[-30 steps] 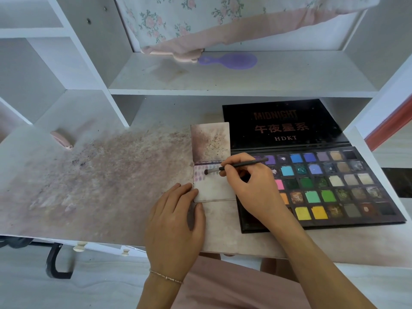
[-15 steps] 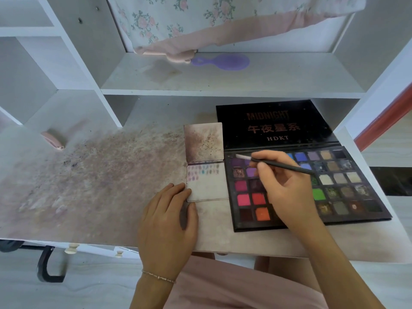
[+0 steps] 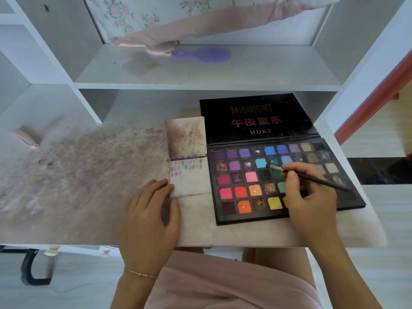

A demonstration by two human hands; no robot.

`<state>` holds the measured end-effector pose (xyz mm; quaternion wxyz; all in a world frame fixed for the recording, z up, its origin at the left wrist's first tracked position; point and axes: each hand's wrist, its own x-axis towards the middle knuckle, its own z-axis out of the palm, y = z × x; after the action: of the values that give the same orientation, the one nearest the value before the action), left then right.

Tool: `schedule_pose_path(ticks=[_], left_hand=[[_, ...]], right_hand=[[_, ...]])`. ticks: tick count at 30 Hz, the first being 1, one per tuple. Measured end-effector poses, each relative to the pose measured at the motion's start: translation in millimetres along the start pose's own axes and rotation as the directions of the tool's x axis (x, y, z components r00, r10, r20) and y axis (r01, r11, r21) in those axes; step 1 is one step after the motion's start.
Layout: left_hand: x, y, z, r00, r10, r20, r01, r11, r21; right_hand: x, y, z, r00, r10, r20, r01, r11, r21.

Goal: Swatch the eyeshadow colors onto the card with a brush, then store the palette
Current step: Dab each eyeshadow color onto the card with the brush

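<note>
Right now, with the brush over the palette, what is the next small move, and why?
Probably dip the brush tip into the pan just below it, then carry it to the card. The right hand holds the tip over the palette; the card, steadied by the left hand, has swatches only along its top.

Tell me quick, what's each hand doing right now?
Left hand: open, fingertips resting flat on the small white swatch card.
Right hand: closed on the thin black brush.

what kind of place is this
Probably a home dressing table or vanity desk: white shelves above a powder-stained top, an open eyeshadow palette, a purple hairbrush on the shelf, and a floral curtain behind.
</note>
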<state>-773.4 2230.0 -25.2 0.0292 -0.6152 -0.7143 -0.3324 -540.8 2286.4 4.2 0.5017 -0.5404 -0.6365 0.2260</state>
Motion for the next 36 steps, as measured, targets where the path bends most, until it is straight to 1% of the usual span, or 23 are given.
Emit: schedule_pose_path(ticks=[4, 6, 13, 18, 30, 36], left_hand=[[-0.3, -1.1, 0.8, 1.0, 0.008, -0.001, -0.008, 1.0, 0.008], [0.0, -1.6, 1.2, 1.0, 0.01, 0.0, -0.01, 1.0, 0.006], [0.4, -0.8, 1.1, 1.0, 0.013, -0.008, -0.013, 1.0, 0.008], [0.0, -1.5, 0.9, 1.0, 0.013, -0.01, -0.013, 1.0, 0.005], [-0.1, -2.4, 2.2, 1.0, 0.022, -0.017, -0.022, 1.0, 0.009], [0.2, -1.6, 1.6, 1.0, 0.017, -0.019, -0.017, 1.0, 0.011]], right_hand=[[-0.9, 1.4, 0.9, 0.999, 0.036, -0.012, -0.036, 0.999, -0.005], [-0.5, 1.7, 1.6, 0.999, 0.03, -0.011, -0.031, 0.999, -0.028], [1.7, 1.0, 3.1, 0.998, 0.013, 0.058, -0.007, 0.995, -0.099], [1.4, 0.4, 2.5, 0.999, 0.018, 0.035, -0.015, 0.996, -0.084], [1.7, 0.3, 2.3, 0.999, 0.026, 0.044, -0.022, 0.996, -0.086], [0.9, -1.4, 1.4, 0.999, 0.037, 0.017, -0.036, 0.999, -0.039]])
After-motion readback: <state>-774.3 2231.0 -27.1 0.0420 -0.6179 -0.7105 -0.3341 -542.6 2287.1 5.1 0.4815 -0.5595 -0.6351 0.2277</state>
